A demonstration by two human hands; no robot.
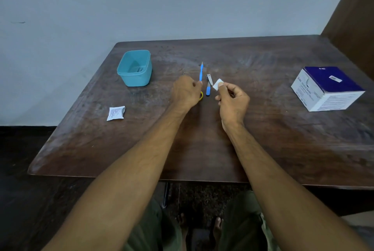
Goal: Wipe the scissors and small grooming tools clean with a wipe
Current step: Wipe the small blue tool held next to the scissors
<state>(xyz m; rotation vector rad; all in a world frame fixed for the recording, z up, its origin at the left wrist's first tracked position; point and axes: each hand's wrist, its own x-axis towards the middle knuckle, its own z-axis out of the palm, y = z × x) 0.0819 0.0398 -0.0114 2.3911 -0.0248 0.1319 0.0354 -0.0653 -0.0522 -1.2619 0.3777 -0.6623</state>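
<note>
The left hand point(187, 91) is pinching the near end of a slim blue tool point(201, 72) between curled fingers, so it's sticking up and away toward the far edge of the table point(263, 139), around the middle. Can't tell what kind of tool it is. A bit of yellow ring point(201, 96) is peeking out under that hand, mostly hidden. Just beside it, the nail clipper point(208, 86) with a blue handle is lying flat on the wood. The right hand point(232, 101) is hovering right next to that, thumb and forefinger pinching a small white wipe point(217, 84), other fingers loosely curled. Out toward the left edge a torn wipe packet point(115, 113) is lying flat, and a teal tub point(135, 68) is sitting near the far left corner. A white and blue box point(326, 88) is sitting by the right edge.
</note>
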